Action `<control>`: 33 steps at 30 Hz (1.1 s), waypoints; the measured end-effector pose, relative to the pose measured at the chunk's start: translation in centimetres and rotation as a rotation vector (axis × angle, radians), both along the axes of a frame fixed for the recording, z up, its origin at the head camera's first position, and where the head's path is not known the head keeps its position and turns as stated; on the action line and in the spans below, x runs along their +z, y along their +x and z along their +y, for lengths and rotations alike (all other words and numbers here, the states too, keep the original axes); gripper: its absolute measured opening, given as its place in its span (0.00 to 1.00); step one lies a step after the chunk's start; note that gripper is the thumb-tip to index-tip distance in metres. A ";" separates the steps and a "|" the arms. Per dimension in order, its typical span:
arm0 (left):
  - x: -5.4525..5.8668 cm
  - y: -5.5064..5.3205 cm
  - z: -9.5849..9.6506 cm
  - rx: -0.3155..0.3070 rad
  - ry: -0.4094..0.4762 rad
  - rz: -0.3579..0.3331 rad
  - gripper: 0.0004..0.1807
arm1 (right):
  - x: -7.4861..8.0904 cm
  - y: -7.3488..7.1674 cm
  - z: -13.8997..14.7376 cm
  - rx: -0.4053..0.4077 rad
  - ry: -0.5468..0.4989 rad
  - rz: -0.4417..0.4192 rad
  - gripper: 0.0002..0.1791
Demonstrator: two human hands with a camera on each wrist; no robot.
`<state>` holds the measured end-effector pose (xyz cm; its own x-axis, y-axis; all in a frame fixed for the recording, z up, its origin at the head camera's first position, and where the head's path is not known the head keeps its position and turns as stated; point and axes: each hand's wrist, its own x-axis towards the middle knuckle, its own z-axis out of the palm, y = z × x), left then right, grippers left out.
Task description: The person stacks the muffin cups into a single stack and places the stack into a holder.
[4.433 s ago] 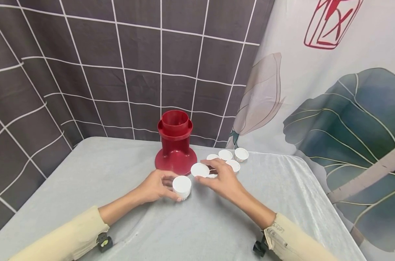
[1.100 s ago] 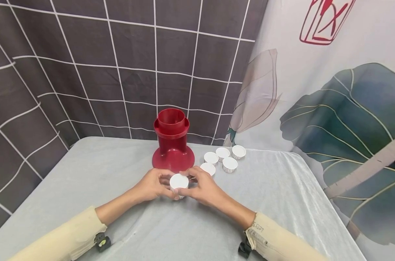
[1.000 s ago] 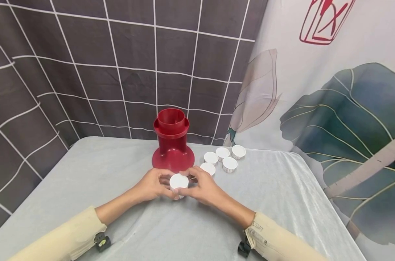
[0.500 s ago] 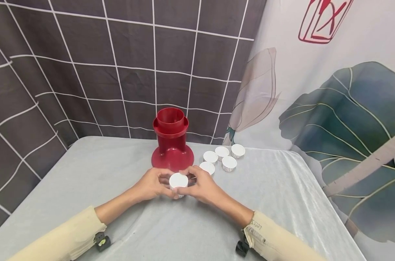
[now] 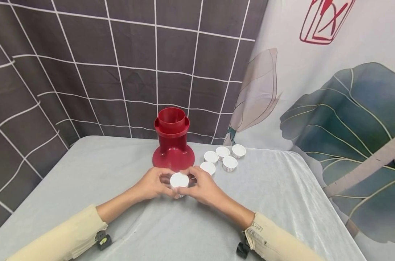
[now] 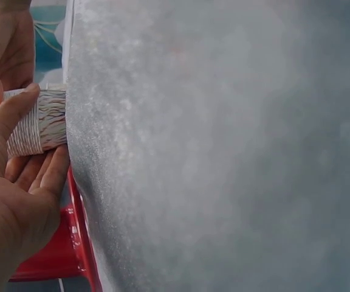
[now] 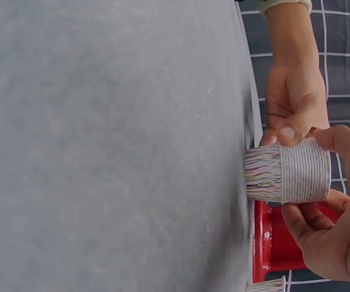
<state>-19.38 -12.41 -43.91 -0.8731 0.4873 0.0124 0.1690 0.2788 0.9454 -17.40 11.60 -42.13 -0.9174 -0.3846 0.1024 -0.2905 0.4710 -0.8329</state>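
Observation:
A stack of white paper baking cups (image 5: 179,179) with a streaky printed pattern stands upright on the table, in front of the red stand (image 5: 172,146). My left hand (image 5: 154,185) holds the stack from the left, thumb in front and fingers behind. From the right, my right hand (image 5: 202,187) grips it near the top rims, with the thumb in front. In the right wrist view, many nested rims of the stacked cups (image 7: 305,172) show between both hands. The left wrist view shows the left thumb across the stack (image 6: 52,121). Some fingers behind it are hidden in the head view.
Several loose paper baking cups (image 5: 230,164) stand to the right of the red stand, the closest just behind my right hand. A pale grey cloth covers the table (image 5: 96,174). A dark grid-patterned curtain (image 5: 132,83) hangs behind it.
Over four seconds ago my right hand held a single cup right of the stack; it has moved left and now grips the stack. In the last second nothing has visibly moved but the view slightly.

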 end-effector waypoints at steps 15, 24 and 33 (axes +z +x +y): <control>0.0 0.1 0.2 0.005 0.021 -0.032 0.26 | 0.3 -0.2 0.8 0.053 0.006 0.048 0.30; 0.1 -0.1 0.1 0.011 -0.022 -0.015 0.28 | 0.1 -0.4 1.3 0.062 -0.001 0.056 0.31; 0.2 -0.1 0.1 0.013 -0.019 -0.021 0.30 | 0.2 -0.5 1.8 0.061 -0.013 0.072 0.33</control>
